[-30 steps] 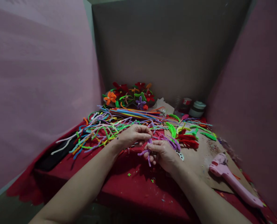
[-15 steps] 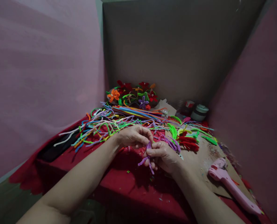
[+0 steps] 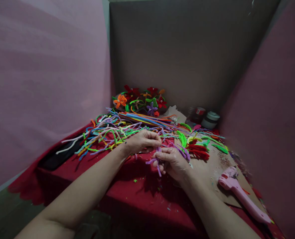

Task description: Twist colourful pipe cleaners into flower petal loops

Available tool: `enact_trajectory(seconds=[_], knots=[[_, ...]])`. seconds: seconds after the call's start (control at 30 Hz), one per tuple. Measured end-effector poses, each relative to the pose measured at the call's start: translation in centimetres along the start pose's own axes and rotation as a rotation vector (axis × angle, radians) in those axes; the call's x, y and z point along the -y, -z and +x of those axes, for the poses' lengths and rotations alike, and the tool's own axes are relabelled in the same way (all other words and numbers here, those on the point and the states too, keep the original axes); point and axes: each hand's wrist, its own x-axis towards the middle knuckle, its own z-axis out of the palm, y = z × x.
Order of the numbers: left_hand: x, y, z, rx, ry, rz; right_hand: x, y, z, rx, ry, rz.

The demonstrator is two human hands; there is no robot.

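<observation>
Between my hands is a small purple pipe cleaner piece, its loose ends hanging below the fingers. My left hand pinches its upper end from above, thumb and index finger pressed together. Lower down, my right hand grips the same piece between thumb and fingers. The fingers hide most of its middle. Just behind my right hand lie more bent purple pipe cleaners, beside red looped ones and bright green leaf shapes.
A pink glue gun rests on the cardboard at right. Tangled coloured pipe cleaners spread over the red cloth. Finished pipe cleaner flowers stand at the back, with a lidded jar to their right.
My left hand's fingers have shifted slightly up at the top of the purple piece, and my right hand's grip has moved a little. The whole view has shifted slightly.
</observation>
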Motion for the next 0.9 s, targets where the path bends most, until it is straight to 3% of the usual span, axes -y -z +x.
enact_trajectory(seconds=[0.07,0.23,0.37,0.47,0.57,0.7,0.9], knots=[[-0.1,0.1,0.0,-0.043,0.025,0.009,0.0,0.1,0.3,-0.113,0.097,0.002],[-0.5,0.3,-0.2,0.114,0.169,0.255,-0.1,0.3,0.9,-0.339,0.240,-0.069],[-0.3,-0.3,0.1,0.054,-0.010,0.561,-0.6,0.5,1.1,-0.432,0.264,-0.160],[0.0,-0.8,0.2,-0.066,-0.198,0.899,-1.0,0.7,1.3,-0.454,0.252,-0.181],[0.2,-1.0,0.2,-0.153,-0.266,1.059,-1.2,0.9,1.4,-0.439,0.218,-0.134],[0.1,-1.1,0.2,-0.222,-0.217,0.838,-0.9,0.9,1.4,-0.411,0.219,-0.016],[0.8,-1.4,0.9,-0.271,-0.038,0.044,0.2,0.6,1.2,-0.375,0.235,0.200]])
